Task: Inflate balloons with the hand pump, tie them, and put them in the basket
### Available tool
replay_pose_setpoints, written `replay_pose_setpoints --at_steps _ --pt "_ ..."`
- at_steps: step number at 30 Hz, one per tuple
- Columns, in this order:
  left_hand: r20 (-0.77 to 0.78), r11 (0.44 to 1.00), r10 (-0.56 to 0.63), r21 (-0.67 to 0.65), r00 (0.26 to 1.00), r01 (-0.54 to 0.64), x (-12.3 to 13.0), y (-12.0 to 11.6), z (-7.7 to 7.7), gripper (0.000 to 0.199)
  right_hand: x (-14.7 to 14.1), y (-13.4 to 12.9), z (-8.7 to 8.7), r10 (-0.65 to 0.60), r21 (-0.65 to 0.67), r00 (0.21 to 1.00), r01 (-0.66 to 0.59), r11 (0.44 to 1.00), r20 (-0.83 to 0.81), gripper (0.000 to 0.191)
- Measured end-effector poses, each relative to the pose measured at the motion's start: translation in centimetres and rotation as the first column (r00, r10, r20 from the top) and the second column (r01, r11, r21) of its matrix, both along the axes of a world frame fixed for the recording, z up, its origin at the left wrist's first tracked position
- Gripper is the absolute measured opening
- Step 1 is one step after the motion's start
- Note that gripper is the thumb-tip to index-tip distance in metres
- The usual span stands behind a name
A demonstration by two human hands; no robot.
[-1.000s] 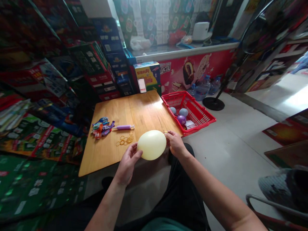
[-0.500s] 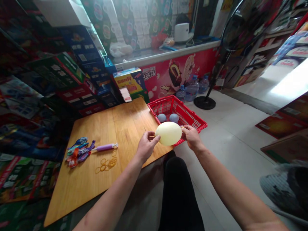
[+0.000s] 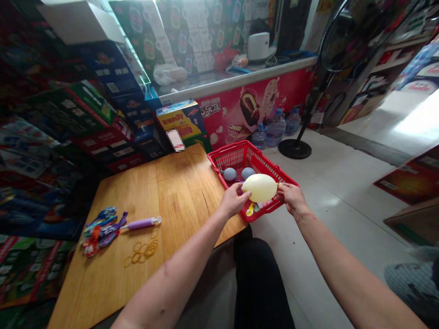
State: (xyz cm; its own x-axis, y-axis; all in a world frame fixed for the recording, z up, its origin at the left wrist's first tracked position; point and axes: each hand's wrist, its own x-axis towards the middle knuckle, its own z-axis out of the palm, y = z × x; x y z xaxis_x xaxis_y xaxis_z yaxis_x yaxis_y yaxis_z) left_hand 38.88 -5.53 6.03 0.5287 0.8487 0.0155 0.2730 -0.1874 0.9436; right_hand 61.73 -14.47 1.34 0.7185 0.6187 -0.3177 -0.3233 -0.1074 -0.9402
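Observation:
A pale yellow inflated balloon [image 3: 260,187] is held between both hands, above the front part of a red plastic basket [image 3: 222,151]. My left hand [image 3: 233,199] grips the balloon's rounded left end, fingers behind it and thumb in front. With pinched fingers, my right hand [image 3: 291,197] holds the neck at the right end. Inside the basket lie two grey-blue balloons, one on the left [image 3: 230,174] and one beside it [image 3: 248,173]. Small coloured pieces, one of them yellow [image 3: 250,209], show below the held balloon; their kind is partly hidden.
On the wooden table [image 3: 178,183] lie a purple balloon pump [image 3: 142,223], a pile of uninflated balloons [image 3: 103,230] and several rubber bands [image 3: 142,251]. Stacked boxes [image 3: 113,100] line the left. Water bottles [image 3: 274,128] and a standing fan's base [image 3: 295,148] are beyond the basket.
Both hands have moved right with the yellow balloon, from near the table's edge to over the basket. Coloured pieces in the basket now show below it. The view has shifted slightly.

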Motion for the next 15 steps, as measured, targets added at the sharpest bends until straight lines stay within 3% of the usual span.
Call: replay_pose_setpoints --at_steps 4,8,11,15 --pt "-0.025 1.0 0.019 0.005 0.999 -0.019 0.3 -0.2 -0.5 0.046 0.7 -0.4 -0.2 -0.085 -0.021 0.994 0.087 0.996 0.071 0.015" --pt "-0.041 0.998 0.051 0.022 0.998 -0.05 -0.9 -1.8 -0.3 0.042 -0.2 -1.9 0.0 -0.136 -0.019 0.972 0.142 0.99 0.193 0.02" --pt "-0.043 0.997 0.059 0.045 0.997 -0.057 -2.7 -4.3 0.3 0.038 -3.0 -3.9 0.5 -0.06 -0.022 0.957 0.069 0.997 0.284 0.024" --pt "-0.051 0.998 0.018 0.061 0.999 -0.015 -6.5 -9.7 0.5 0.031 -9.3 -8.1 1.0 0.164 -0.057 0.905 -0.154 0.986 0.392 0.018"
